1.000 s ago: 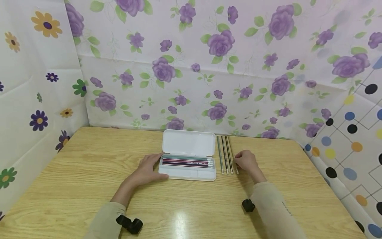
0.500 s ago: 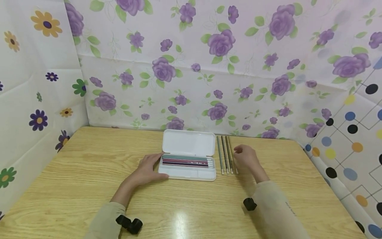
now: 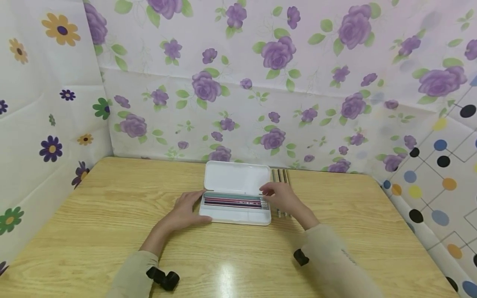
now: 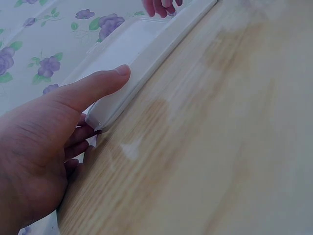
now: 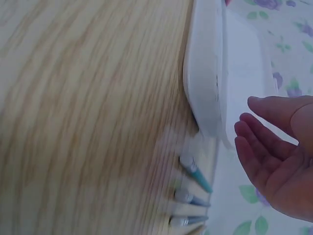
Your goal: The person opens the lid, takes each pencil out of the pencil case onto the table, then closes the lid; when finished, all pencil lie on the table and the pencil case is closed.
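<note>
A white pencil case (image 3: 223, 217) lies on the table with its lid (image 3: 236, 177) raised. Several pencils (image 3: 231, 202) lie side by side in its rear compartment, eraser ends to the right. My left hand (image 3: 184, 212) holds the case's left end; in the left wrist view the thumb (image 4: 105, 85) lies along the front wall and the fingers wrap the end. Over the right end hovers my right hand (image 3: 286, 199), partly covering loose pencils (image 3: 279, 176) on the table. In the right wrist view its thumb (image 5: 274, 107) stands apart from the fingers, with nothing visible between them.
The wooden table (image 3: 227, 252) reaches back to a flowered cloth (image 3: 179, 103). A teal pencil (image 5: 199, 177) lies nearest the case's right side, eraser end toward the front. A spotted cloth (image 3: 428, 182) hangs at the right.
My right hand has left the rightmost loose pencil and moved left, over the loose pencils to the case's right end. My left hand stays on the case.
</note>
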### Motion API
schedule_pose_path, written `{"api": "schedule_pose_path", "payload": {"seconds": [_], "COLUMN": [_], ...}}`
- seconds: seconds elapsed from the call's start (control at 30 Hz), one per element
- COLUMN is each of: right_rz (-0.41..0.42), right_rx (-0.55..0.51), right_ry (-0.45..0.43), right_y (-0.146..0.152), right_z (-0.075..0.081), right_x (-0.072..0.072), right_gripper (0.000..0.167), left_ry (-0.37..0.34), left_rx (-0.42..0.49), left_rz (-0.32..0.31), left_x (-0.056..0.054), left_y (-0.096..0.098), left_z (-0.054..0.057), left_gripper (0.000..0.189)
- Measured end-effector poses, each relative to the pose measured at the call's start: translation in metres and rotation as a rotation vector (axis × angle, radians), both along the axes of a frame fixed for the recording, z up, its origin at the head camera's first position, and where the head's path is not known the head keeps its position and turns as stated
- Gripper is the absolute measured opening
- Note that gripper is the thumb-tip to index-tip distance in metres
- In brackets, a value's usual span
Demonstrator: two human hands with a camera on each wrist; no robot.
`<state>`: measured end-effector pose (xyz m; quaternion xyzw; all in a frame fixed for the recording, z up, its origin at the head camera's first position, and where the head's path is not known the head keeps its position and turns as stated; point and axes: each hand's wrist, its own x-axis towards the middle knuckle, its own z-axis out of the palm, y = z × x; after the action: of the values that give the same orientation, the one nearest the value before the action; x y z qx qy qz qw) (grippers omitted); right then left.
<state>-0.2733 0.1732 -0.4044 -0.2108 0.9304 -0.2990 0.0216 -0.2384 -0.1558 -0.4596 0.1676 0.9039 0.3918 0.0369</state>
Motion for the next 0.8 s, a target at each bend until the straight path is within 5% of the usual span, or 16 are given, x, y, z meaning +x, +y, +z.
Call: {"api": "schedule_pose_path", "payload": {"seconds": [0.43,0.8], "right_rz": [0.168,0.130], "right_rx": [-0.022,0.004], "right_ry": [-0.123,-0.120], "right_y": [-0.029,-0.036], "right_z": [-0.007,-0.016], "right_x": [0.000,-0.004], "right_gripper": [0.015,0.014], "left_ry": [0.004,0.004], "left_rx": [-0.003,0.006], "left_rz": [-0.004,-0.001], "left_x": [-0.001,-0.001], "left_y": [0.000,-0.001], "left_z": [0.000,-0.001], "left_gripper": [0.097,0.096]}}
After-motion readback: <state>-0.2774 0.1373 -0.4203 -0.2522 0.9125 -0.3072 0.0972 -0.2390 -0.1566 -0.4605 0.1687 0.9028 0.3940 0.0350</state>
